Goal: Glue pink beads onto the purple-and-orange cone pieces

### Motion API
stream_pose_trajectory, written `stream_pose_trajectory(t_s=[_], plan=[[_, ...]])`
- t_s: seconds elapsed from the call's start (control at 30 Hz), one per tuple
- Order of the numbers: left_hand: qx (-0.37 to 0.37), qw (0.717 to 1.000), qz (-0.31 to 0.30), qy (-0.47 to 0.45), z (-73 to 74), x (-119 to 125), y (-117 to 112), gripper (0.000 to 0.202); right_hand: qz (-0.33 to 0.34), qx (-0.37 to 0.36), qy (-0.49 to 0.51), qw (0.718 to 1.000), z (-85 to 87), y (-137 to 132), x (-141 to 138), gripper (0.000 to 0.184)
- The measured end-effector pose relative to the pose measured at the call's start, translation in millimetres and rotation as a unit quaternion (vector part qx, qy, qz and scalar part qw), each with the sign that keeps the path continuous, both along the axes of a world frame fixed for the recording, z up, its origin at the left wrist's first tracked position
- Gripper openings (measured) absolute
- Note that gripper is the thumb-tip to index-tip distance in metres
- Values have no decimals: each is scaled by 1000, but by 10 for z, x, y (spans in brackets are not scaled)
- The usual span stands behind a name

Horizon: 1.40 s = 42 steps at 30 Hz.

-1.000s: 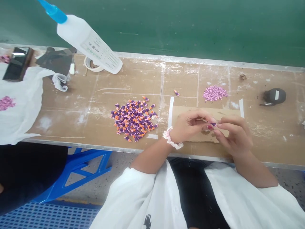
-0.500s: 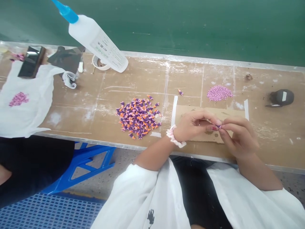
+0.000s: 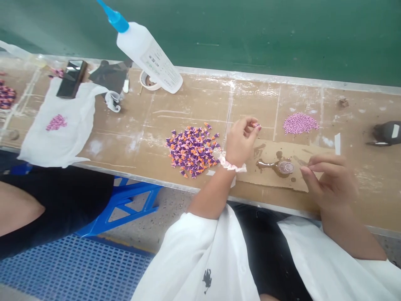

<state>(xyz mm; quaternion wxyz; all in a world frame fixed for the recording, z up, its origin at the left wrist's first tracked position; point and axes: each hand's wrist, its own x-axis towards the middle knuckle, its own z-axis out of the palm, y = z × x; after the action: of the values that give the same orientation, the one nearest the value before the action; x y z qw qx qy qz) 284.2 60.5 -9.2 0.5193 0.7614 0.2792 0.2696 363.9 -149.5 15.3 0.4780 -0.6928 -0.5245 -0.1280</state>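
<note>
My left hand point(image 3: 241, 140), with a pale pink scrunchie on its wrist, pinches a small orange-and-purple piece point(image 3: 255, 125) above the far edge of the cardboard sheet point(image 3: 266, 180). My right hand point(image 3: 330, 179) is closed in a pinch over the sheet's right side. A thin, faint sliver seems to stick out from its fingertips, too blurred to name. Between the hands, a glossy clear puddle point(image 3: 285, 167) with a smeared tail lies on the cardboard. Left of my left hand is a heap of purple-and-orange pieces point(image 3: 192, 150). Tiny pink pieces point(image 3: 300, 123) lie in a pile beyond the sheet.
A white bottle with a blue nozzle point(image 3: 150, 56) leans by a tape roll point(image 3: 150, 81). Farther left are a white cloth point(image 3: 62, 142) with pink bits and a dark box point(image 3: 72, 79). A black object point(image 3: 387, 133) sits far right. Another person's leg point(image 3: 19, 209) shows at left.
My hands have come apart. The left moved away from me to where a lone piece lay; the right drew back right, baring the clear puddle. The view has shifted left.
</note>
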Motion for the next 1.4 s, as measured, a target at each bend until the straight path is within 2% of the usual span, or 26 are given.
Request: stream_pose_trajectory(t_s=[0.1,0.23,0.33,0.43,0.53,0.6,0.7,0.8,0.9,1.03,1.13,1.23,1.27,1.33,1.4], plan=[[84,992,41,82,-56,30,155,7,7,-1,-3,1000,11,17,7,28],[147,975,37,164,-98,90,234,12,32,-2,-13,999,56,33,15,30],[174,962,26,207,-73,120,245,23,40,-15,-3,999,78,26,19,31],[198,945,42,258,15,80,281,25,28,-23,-5,999,90,4,21,31],[209,909,77,351,142,-48,353,36,23,-47,3,999,105,-16,19,30],[206,882,89,414,227,-160,406,36,23,-46,2,999,110,-17,11,30],[176,849,72,494,322,-310,468,30,17,-25,-18,999,95,9,5,30],[156,836,46,524,352,-384,502,27,3,-4,-49,999,59,55,55,30],[154,840,29,519,331,-395,517,21,-57,-24,-80,995,9,88,194,24],[152,853,31,498,312,-380,502,15,-152,-145,-47,977,-117,83,446,6],[163,868,49,467,331,-362,472,14,-169,-210,2,963,-255,64,592,6],[173,878,69,440,331,-336,452,18,-151,-248,17,957,-374,77,657,12],[171,888,75,420,318,-325,446,18,-141,-256,17,956,-403,93,664,14],[135,930,75,334,279,-296,422,15,-126,-264,12,956,-442,141,664,16],[32,978,44,200,238,-257,368,11,-122,-265,16,956,-470,201,657,16]])
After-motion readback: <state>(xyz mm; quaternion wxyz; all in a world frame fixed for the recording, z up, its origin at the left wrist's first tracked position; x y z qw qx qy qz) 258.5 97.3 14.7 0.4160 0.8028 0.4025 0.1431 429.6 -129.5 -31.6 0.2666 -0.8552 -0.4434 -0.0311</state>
